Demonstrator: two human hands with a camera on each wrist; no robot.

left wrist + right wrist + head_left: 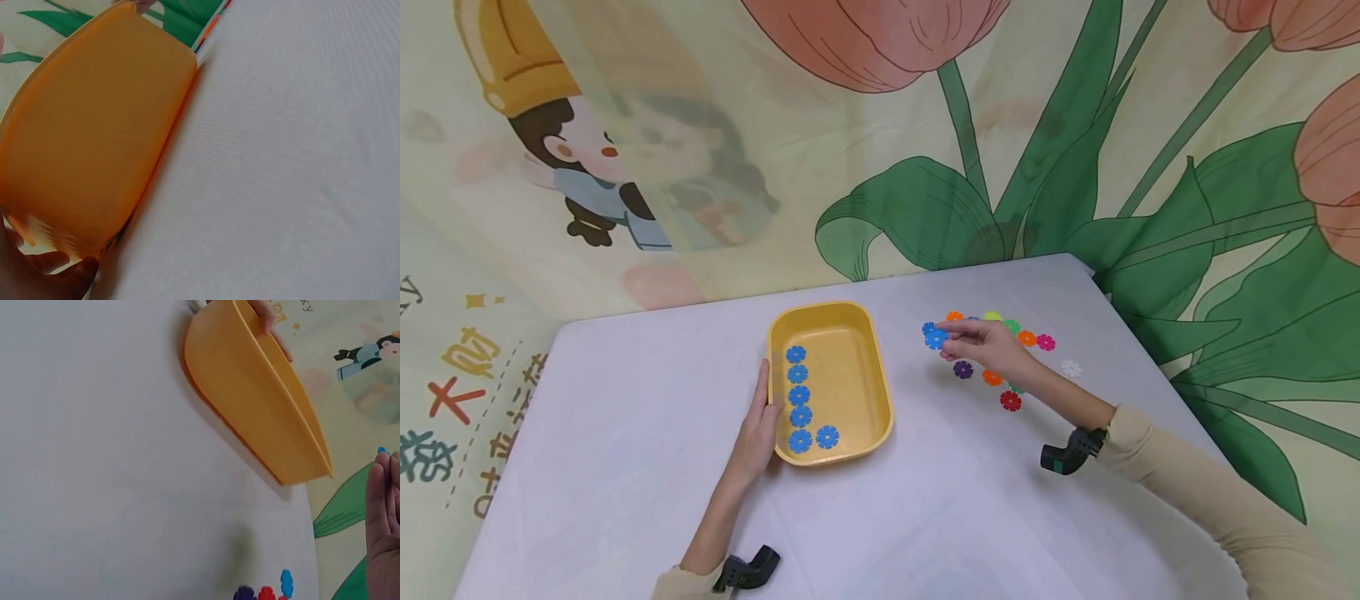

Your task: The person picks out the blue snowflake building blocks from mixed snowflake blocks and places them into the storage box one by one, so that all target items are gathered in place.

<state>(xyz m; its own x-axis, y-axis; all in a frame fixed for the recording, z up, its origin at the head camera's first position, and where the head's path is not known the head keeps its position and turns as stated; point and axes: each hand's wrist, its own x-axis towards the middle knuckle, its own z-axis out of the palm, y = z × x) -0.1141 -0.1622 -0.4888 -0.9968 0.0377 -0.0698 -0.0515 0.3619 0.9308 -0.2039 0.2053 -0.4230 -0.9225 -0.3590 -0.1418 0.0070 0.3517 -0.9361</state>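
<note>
Head view: one yellow tray (850, 375) is standing on the white-covered table (940, 517) and is containing six blue discs (799, 395), five lying in a column along its left wall and one sitting just right of the lowest. Beyond the tray's right side, loose discs are lying near the right hand (992, 346): three orange discs (1027, 338), two green discs (1011, 327) with the lower one largely covered, one yellow-green disc (992, 316), one pink disc (1046, 342), one white disc (1071, 367), one purple disc (963, 369) and one red disc (1011, 401). Part of another blue piece (972, 319) is showing among them; the hand is blocking some of the group, so a full total is not being certified. The right hand is pinching one blue disc (936, 337) between thumb and forefinger, the tips closing on it with no gap beyond its thickness. A second blue disc (928, 327) is appearing directly behind; whether the fingers are holding that too cannot be told. The left hand (757, 437) is gripping the tray's left wall, its digits bending around the rim from both sides. Each wrist is carrying one black device (1073, 450).
</note>
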